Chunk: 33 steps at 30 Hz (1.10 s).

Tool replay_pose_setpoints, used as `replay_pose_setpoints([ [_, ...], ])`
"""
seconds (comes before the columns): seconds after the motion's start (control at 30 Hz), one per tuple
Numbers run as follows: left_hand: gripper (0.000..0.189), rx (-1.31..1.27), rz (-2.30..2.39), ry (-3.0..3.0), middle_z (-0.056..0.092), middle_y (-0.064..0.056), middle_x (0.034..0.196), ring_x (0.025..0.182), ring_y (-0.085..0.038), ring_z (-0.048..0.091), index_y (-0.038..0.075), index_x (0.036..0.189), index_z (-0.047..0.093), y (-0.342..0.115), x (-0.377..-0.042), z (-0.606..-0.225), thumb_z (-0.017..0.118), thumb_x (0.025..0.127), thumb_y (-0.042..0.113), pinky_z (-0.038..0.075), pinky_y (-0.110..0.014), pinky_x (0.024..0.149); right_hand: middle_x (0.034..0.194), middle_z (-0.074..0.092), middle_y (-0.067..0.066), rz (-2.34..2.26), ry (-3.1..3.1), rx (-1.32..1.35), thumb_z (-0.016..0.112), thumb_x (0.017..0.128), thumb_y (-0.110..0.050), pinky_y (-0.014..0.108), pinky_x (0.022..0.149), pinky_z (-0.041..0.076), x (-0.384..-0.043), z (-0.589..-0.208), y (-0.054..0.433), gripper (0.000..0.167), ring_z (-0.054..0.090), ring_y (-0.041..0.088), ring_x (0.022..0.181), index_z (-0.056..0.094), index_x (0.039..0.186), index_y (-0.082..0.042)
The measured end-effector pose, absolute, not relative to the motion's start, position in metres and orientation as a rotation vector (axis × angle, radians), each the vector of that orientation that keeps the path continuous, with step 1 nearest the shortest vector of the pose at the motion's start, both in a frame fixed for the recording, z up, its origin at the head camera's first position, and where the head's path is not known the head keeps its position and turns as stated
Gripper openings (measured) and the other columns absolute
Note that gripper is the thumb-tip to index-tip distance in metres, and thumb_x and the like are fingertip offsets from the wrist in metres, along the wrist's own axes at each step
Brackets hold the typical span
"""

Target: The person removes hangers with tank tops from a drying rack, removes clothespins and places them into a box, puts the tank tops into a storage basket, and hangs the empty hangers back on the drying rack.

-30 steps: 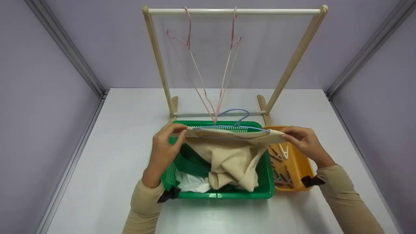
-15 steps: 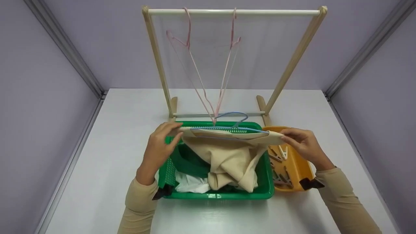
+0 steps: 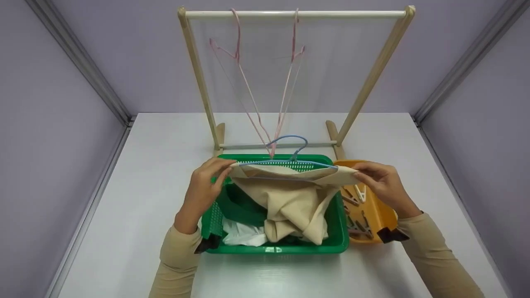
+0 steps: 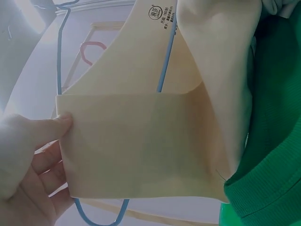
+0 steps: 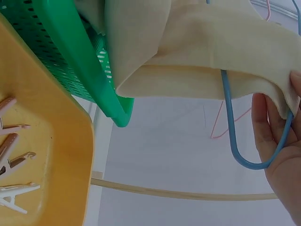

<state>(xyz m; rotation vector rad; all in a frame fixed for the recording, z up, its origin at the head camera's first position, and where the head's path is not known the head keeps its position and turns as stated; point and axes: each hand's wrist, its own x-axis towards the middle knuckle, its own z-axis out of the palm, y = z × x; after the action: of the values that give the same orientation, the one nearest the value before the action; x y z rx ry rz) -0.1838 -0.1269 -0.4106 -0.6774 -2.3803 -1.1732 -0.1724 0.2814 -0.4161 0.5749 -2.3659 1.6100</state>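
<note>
A beige tank top [image 3: 296,203] is stretched between my hands at its straps, its body hanging in folds into the green basket [image 3: 285,249]. A blue hanger [image 3: 305,142] runs through its shoulders, hook upward at the back. My left hand [image 3: 201,192] pinches the left strap edge between thumb and fingers; in the left wrist view the hanger end [image 4: 101,224] sticks out past the strap. My right hand [image 3: 384,186] pinches the right strap, and in the right wrist view the other hanger end [image 5: 230,122] loops out against its palm. Printed text [image 4: 162,16] shows inside the neckline.
Behind the basket stands a wooden rack with a white rail [image 3: 352,14], where two pink hangers [image 3: 238,37] hang. Dark green cloth [image 3: 242,207] and white cloth [image 3: 244,232] lie in the basket. An orange bin [image 3: 379,215] with several clothespins [image 3: 361,193] stands at right.
My left hand shifted left with thumb and fingers spread, then closed again on the strap edge. The hanger's hook moved left and rose slightly. The right hand kept its pinch.
</note>
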Motion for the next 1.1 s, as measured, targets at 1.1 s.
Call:
replay_pose_setpoints([
  [1.1, 0.014, -0.652, -1.234, -2.266, 0.064, -0.010, 0.088, 0.071, -0.009, 0.048, 0.001, 0.102, 0.067, -0.122, -0.183, -0.413, 0.057, 0.096, 0.008, 0.044, -0.020, 0.062, 0.097, 0.069, -0.021, 1.667, -2.265, 0.717, 0.057, 0.082, 0.022, 0.009, 0.075, 0.054, -0.181, -0.418, 0.257, 0.011, 0.065, -0.006, 0.084, 0.063, 0.090, 0.018],
])
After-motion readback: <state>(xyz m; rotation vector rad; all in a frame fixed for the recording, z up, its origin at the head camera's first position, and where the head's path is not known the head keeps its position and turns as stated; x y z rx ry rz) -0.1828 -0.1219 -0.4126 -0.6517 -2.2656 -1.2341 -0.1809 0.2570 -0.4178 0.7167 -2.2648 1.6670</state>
